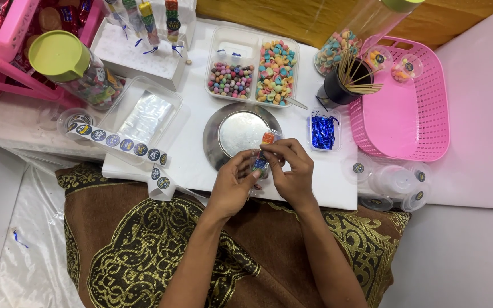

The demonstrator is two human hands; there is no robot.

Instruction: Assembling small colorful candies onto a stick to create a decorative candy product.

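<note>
Both hands meet at the near edge of a round metal plate point(241, 132) on a white board point(195, 159). My left hand point(232, 185) and my right hand point(292, 168) together pinch a small clear bag of coloured sweets point(265, 147), its orange top poking up between the fingers. A bit of blue twist tie shows at the bag's neck, between my fingertips. Most of the bag is hidden by my fingers.
Behind the plate a clear divided tray point(255, 71) holds coloured sweets. A small box of blue ties point(322, 131), a black cup of wooden skewers point(346, 82) and a pink basket point(406, 114) stand right. A sticker strip point(118, 142), clear bags point(144, 114) and a green-lidded jar point(72, 63) lie left.
</note>
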